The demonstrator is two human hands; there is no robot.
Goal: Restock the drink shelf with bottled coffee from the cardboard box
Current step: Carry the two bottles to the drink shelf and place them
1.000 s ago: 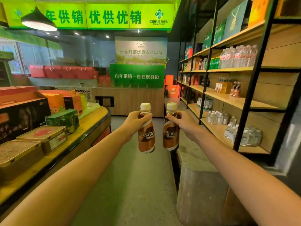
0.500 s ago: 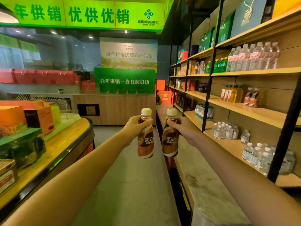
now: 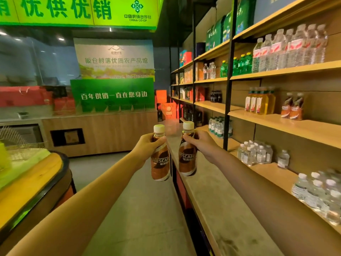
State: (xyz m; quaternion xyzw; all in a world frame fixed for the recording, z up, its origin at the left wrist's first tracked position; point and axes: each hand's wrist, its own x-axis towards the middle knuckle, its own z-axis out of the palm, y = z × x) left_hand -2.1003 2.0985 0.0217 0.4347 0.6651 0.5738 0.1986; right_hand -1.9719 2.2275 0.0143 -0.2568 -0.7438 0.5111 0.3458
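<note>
So the tall black-framed drink shelf with light wooden boards (image 3: 287,124) fills the whole right side, running away down the aisle. On its middle board there's a pair of brown-labelled coffee bottles (image 3: 292,107) already standing, just beside a cluster of yellow juice bottles (image 3: 260,102). Clear water bottles with red labels (image 3: 289,48) line the board above, and more small water bottles (image 3: 255,153) sit on the lower one. A grey stone-look ledge (image 3: 217,209) runs along the shelf's foot.

Both arms are stretched out in front, over the aisle. The left hand (image 3: 145,147) is wrapped around the neck and shoulder of a brown Nescafe coffee bottle with a cream cap (image 3: 160,164), so most of the body hangs below the fist. The right hand (image 3: 202,144) grips a second brown Nescafe bottle with a cream cap (image 3: 187,159) the same way, high up near the cap. Both bottles are upright, close side by side but I think not quite touching, and well apart from the shelf boards.
</note>
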